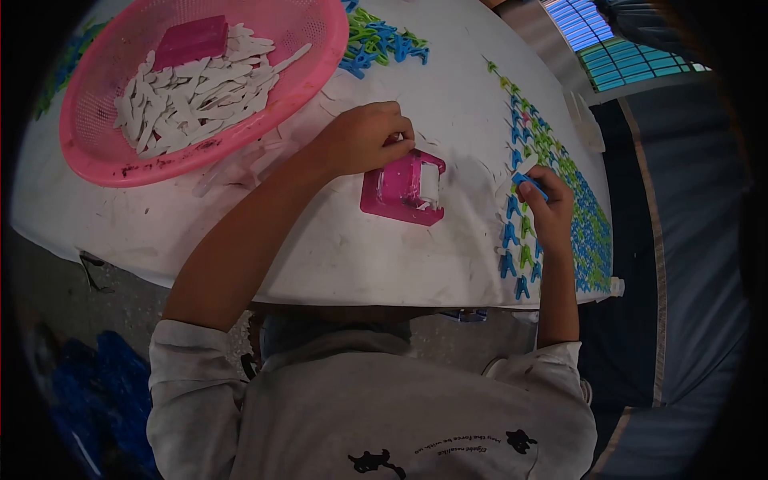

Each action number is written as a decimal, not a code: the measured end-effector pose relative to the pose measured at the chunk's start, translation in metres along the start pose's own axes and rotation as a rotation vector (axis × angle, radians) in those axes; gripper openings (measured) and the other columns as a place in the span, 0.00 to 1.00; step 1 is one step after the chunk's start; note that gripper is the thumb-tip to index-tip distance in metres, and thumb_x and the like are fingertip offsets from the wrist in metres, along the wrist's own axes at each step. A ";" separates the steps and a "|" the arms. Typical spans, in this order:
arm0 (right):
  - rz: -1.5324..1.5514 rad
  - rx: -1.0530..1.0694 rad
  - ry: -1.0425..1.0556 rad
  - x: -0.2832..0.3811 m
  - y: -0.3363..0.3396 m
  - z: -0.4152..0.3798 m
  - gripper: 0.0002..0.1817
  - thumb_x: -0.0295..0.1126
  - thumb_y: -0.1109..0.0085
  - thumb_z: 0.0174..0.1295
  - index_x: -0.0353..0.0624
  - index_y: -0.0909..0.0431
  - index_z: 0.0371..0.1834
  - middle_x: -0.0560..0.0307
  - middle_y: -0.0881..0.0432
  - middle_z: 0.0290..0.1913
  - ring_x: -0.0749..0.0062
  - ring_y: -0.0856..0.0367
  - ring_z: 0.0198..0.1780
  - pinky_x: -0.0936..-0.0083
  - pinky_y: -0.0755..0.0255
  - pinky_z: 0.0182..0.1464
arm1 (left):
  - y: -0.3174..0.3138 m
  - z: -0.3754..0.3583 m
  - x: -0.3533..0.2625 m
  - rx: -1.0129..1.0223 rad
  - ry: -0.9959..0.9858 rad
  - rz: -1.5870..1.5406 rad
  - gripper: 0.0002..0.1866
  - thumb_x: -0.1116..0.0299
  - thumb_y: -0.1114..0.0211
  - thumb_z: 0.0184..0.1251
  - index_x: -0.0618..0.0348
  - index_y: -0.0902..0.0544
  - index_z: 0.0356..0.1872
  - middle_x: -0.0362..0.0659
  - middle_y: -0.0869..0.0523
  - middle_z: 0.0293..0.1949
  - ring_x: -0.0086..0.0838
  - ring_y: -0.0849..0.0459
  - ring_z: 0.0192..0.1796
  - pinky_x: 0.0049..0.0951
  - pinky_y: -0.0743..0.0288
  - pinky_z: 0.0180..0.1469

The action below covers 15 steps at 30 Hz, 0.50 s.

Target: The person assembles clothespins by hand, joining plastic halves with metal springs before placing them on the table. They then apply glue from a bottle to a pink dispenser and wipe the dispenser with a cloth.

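My left hand [372, 138] is at the upper edge of a pink dispenser-like box [392, 188], its fingers curled together; what they hold, if anything, is hidden. A white roll or block [430, 182] sits in the right part of that box. My right hand [548, 204] pinches a blue clip [531, 186] with a white piece at its upper end. Around and below this hand stand rows of blue and green clips [526, 256] on the white table.
A pink basket [92, 152] at the upper left holds many white strips [184, 104] and a magenta block [192, 42]. Behind it lies a pile of blue and green clips [380, 44]. The white table's [336, 276] near edge runs close to my body.
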State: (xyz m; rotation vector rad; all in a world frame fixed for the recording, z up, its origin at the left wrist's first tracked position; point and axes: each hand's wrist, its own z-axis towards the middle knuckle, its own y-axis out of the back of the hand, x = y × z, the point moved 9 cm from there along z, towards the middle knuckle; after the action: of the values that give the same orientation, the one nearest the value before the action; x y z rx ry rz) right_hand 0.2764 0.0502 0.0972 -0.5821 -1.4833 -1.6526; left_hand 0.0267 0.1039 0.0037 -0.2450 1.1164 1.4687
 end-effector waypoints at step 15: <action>-0.509 -0.286 0.126 -0.010 0.092 -0.034 0.15 0.34 0.31 0.65 0.35 0.17 0.48 0.56 0.16 0.40 0.78 0.21 0.39 0.79 0.27 0.43 | -0.003 0.001 0.002 0.035 0.089 -0.026 0.07 0.65 0.33 0.67 0.56 0.14 0.39 0.41 0.21 0.34 0.31 0.19 0.35 0.31 0.24 0.40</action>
State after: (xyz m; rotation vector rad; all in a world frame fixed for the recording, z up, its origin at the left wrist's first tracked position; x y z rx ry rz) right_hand 0.3626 0.0227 0.1359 -0.2478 -1.3832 -2.2749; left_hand 0.0294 0.1053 0.0012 -0.3021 1.2054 1.4261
